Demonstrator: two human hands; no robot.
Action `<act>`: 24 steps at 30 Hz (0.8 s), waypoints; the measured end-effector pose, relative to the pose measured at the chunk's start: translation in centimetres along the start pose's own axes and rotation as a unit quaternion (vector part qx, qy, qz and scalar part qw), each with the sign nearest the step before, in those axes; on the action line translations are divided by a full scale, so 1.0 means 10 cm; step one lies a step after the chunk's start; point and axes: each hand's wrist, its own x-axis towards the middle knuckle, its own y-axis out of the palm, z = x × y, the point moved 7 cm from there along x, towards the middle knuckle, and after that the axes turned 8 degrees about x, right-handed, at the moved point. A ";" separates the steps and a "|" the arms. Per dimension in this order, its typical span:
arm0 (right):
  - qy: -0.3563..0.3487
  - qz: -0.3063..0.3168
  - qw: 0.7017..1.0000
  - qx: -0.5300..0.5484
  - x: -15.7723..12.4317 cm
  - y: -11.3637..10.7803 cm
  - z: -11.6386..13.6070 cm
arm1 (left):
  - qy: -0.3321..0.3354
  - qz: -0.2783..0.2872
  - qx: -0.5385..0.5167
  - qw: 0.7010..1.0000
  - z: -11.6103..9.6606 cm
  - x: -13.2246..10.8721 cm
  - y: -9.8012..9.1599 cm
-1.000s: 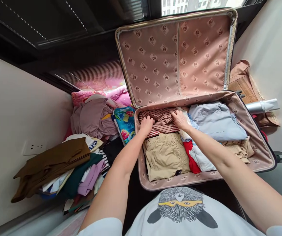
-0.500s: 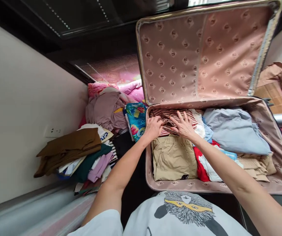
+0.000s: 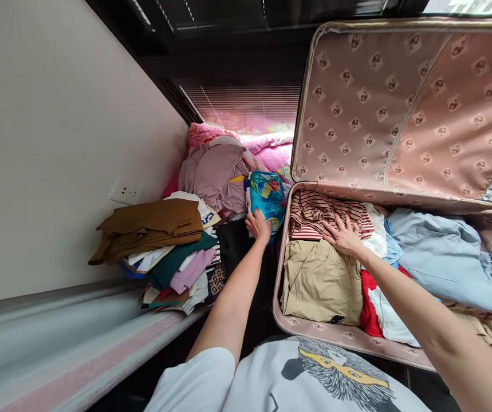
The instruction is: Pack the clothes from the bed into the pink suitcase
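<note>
Both hands are working apart: the right hand [image 3: 346,237] is lying spread on the striped garment [image 3: 314,207]; the left hand [image 3: 259,228] is touching the floral cloth [image 3: 266,191], though whether it is pinching, I cannot tell. At right, the suitcase [image 3: 319,328] is lying open, its raised lid [image 3: 357,137] bounding the far side, leaving room above. Inside, far left, the striped garment is looking light and limp. Just outside, the smaller floral cloth is seeming soft, perhaps slippery, its folded near edge offering a hold.
</note>
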 end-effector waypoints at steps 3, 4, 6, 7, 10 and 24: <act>0.009 0.005 1.000 -0.004 0.00 -0.02 0.01 | -0.059 0.018 -0.017 0.998 -0.02 0.01 0.04; 0.013 0.008 1.000 -0.005 0.00 -0.02 0.01 | -0.081 0.019 -0.023 0.996 0.00 0.03 0.04; 0.018 0.014 1.000 -0.007 0.00 -0.02 0.01 | -0.110 0.020 -0.025 0.993 0.02 0.10 0.05; 0.019 0.016 1.000 -0.006 0.00 -0.02 0.01 | -0.115 0.023 -0.022 0.993 0.03 0.13 0.06; 0.020 0.020 1.000 -0.004 0.00 -0.01 0.01 | -0.104 0.046 -0.010 0.993 0.04 0.19 0.08; 0.026 0.014 1.000 -0.001 0.01 -0.03 0.03 | 0.069 0.183 -0.176 0.965 -0.12 0.33 -0.09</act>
